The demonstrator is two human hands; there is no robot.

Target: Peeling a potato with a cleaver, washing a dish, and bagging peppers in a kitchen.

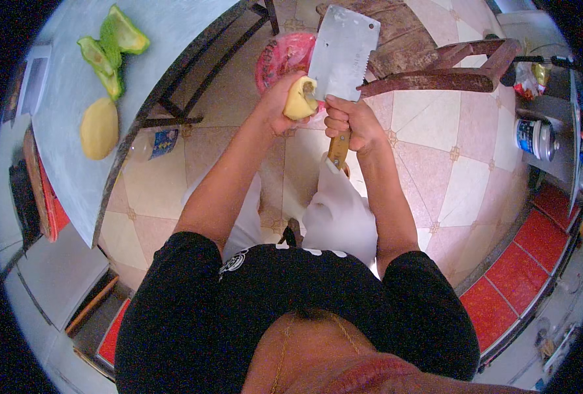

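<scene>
My left hand (273, 104) holds a peeled yellow potato (297, 107) with a dark, hollowed patch facing up. Beside it, my right hand (355, 122) grips the wooden handle of a cleaver (344, 49). The broad metal blade points away from me, one edge close to the potato; whether they touch cannot be told. Below my hands, a red plastic basin (271, 64) is partly hidden by my left hand and the blade. On the table (65, 182) to my left lie pieces of a split green vegetable (111, 49) and a whole peeled potato (99, 129).
A worn wooden chair (468, 81) stands ahead on the right on the tiled floor (421, 115). Farther right are a lidded container (535, 139) and a red-tiled ledge (513, 271). A clear bag with a blue label (161, 143) lies near the table's dark edge.
</scene>
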